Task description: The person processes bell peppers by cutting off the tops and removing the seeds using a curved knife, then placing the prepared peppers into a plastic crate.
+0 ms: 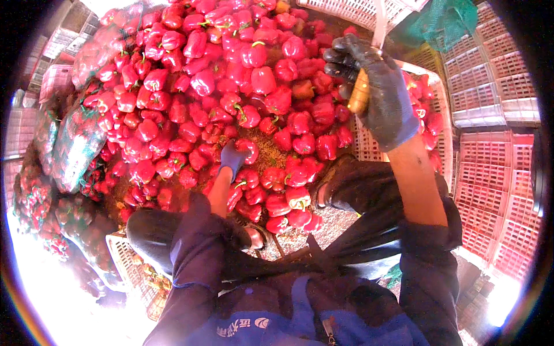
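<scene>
My left hand (232,157), in a blue glove, reaches low into a broad heap of red bell peppers (202,82). Its fingers close against one red bell pepper (249,149) at the heap's near side, and the pepper partly hides them. Raised at the right is my right hand (384,95), in a black-coated glove with a blue cuff. It grips a yellowish-brown tool handle (359,92); whether a blade extends from it I cannot make out. Behind that hand, a pale crate (445,104) holds more red peppers.
Filled mesh sacks (78,147) line the left side. Stacked plastic crates (490,190) stand at the right, with green netting (447,23) above. A crate with scraps (124,254) sits by my left leg. Another crate (352,11) lies at the far edge.
</scene>
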Demonstrator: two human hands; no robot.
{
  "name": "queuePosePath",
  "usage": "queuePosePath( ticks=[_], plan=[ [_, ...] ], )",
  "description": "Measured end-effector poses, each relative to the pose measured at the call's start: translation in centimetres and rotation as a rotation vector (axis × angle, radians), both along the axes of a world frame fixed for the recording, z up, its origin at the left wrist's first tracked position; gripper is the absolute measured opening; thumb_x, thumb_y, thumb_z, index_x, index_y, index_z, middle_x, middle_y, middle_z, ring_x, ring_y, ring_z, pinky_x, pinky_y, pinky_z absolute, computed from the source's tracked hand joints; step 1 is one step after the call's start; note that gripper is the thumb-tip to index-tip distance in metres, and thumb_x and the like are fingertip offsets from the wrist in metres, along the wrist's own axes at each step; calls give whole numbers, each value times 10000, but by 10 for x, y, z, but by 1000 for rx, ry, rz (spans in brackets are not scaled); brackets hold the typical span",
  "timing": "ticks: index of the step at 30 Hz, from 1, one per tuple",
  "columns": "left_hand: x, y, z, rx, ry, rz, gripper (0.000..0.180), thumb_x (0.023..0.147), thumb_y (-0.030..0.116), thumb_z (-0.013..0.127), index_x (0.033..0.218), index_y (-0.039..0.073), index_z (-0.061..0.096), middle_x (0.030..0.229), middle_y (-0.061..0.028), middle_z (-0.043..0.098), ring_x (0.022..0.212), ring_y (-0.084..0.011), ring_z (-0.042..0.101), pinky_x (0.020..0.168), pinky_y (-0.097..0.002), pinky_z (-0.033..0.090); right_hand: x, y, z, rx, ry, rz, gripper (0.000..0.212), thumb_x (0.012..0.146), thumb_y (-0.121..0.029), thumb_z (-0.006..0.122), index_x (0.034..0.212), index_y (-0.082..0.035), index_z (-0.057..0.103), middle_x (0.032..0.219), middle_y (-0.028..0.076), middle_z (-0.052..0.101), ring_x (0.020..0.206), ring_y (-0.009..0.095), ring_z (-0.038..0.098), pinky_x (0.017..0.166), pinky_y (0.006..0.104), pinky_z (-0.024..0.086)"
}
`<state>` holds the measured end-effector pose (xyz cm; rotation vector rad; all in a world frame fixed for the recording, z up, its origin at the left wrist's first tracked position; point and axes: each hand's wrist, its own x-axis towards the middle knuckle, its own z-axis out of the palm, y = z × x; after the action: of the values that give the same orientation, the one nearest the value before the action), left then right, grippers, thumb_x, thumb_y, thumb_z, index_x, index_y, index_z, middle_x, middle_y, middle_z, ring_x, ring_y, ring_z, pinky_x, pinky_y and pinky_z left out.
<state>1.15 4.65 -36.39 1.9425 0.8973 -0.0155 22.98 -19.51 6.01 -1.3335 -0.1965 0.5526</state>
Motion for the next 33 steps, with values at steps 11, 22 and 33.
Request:
queuePosePath(
  ticks=[11,22,33],
  plan=[
    [72,-5,264,-639,-968,50,421,884,-6,725,1280,-21,580,1187,-88,694,1035,-160,677,903,-317,559,-34,24,-52,-367,-791,170,400,942,-362,754,1083,-9,632,696,156,608,595,264,635,565,412,485],
    [13,-15,360,-158,-990,116,618,750,92,919,1268,-5,596,1201,-84,691,1078,-180,669,964,-343,561,-94,39,-30,-262,-635,413,423,976,-328,727,1203,9,611,722,129,639,621,189,657,562,362,500],
    [-1,-17,353,-717,-1194,471,270,916,35,748,1172,38,662,1109,-57,718,983,-165,698,862,-319,579,-130,47,-65,-289,-656,541,485,1008,-302,679,1362,-7,530,742,75,629,655,137,642,595,339,531]
  ],
)
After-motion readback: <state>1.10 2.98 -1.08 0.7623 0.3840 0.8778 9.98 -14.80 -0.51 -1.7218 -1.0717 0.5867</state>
